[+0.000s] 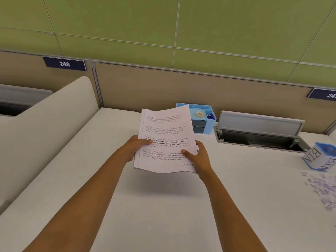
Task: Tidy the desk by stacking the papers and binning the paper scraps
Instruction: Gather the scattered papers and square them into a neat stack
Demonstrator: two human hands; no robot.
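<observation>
While both grip the papers (pixel 163 140), left hand (pixel 135 148), right hand (pixel 199 157); tape roll (pixel 199 114) inside blue organizer (pixel 203 120).

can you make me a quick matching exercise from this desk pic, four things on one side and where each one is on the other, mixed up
Things:
1. stack of papers
2. paper scraps
3. roll of tape
4. bin

Places:
A. inside the blue organiser at the back of the desk
B. held above the desk in both hands, left and right
C. standing at the desk's right edge, just behind the scraps
D. loose on the desk at the far right

Pairs: 1-B, 2-D, 3-A, 4-C
</observation>
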